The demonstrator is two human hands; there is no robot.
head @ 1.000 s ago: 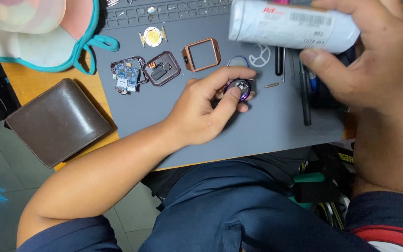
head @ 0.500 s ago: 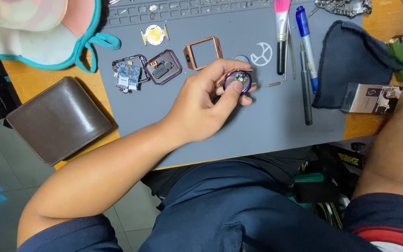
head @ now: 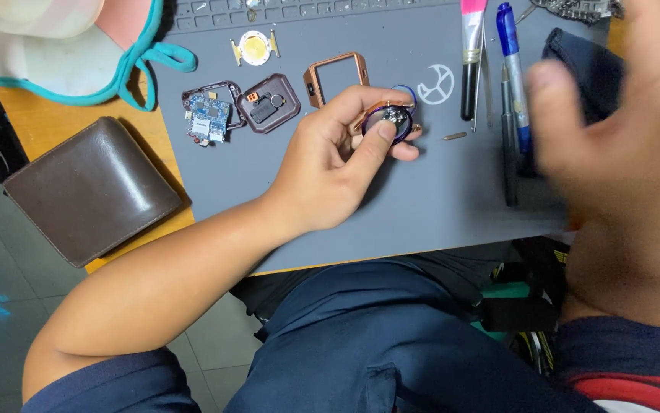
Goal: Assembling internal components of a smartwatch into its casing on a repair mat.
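My left hand [head: 338, 164] pinches a small round watch body [head: 391, 121] with a shiny back and purple rim, held just above the grey work mat [head: 422, 206]. My right hand [head: 613, 115] is blurred, close to the camera at the right, fingers apart and holding nothing that I can see. It hovers over the pens [head: 510, 69] and a dark cloth [head: 582, 61]. Left of the watch lie a copper square bezel [head: 336, 76], a dark back cover [head: 270, 103], a blue circuit board [head: 209, 118] and a round gold part [head: 254, 47].
A brown leather wallet [head: 93, 187] lies on the wooden table at the left. A teal-edged fabric piece [head: 62, 46] sits at the top left. A keyboard [head: 299, 9] runs along the top edge. A pink-handled brush [head: 471, 53] and a tiny screw bit [head: 454, 137] rest on the mat.
The white spray can my right hand held a second ago is gone from view. The right hand left the frame, then came back in empty and blurred. My left hand lifted the watch slightly.
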